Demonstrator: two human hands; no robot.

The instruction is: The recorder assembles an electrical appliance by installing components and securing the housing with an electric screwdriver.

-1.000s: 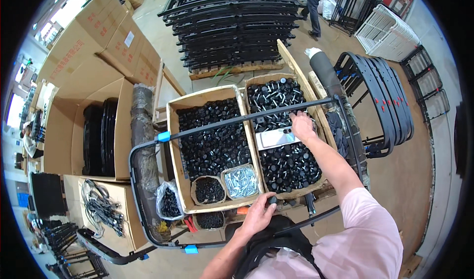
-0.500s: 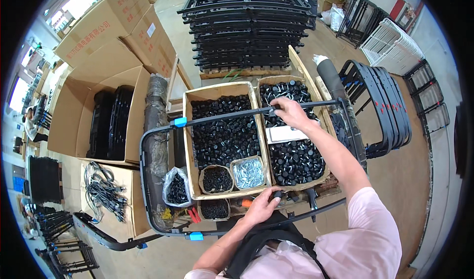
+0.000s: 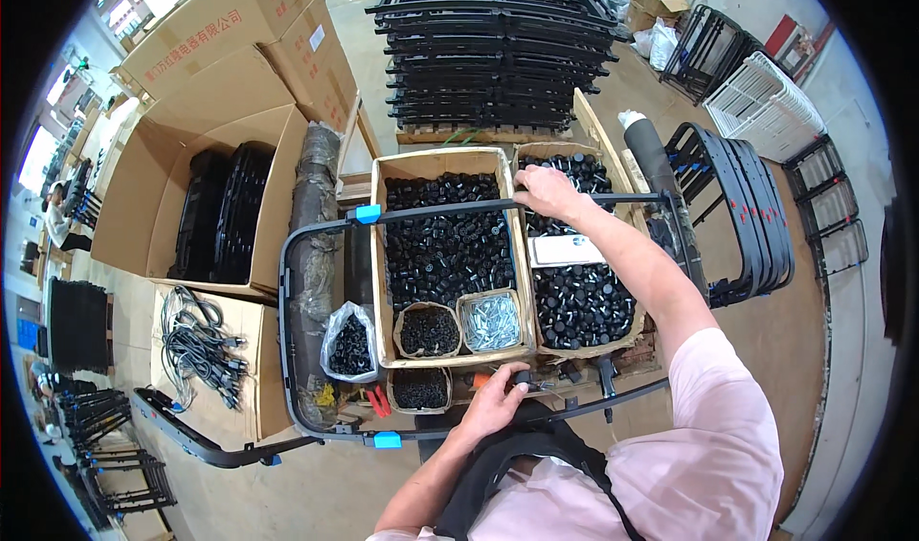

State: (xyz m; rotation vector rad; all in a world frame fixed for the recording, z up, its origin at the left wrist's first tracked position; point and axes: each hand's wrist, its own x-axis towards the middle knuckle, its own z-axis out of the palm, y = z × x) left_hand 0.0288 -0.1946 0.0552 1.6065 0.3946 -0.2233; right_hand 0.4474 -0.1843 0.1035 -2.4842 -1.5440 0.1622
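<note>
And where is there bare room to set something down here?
Bare floor lies right, between the curved racks and the wall, and lower left, below the curved rail. A narrow cardboard strip right of the cables is free too. Crowded: the two bins of black knobs, the frame crossing above and the right hand at its far bar.

Workshop with stacked black frames (image 3: 496,62)
</note>
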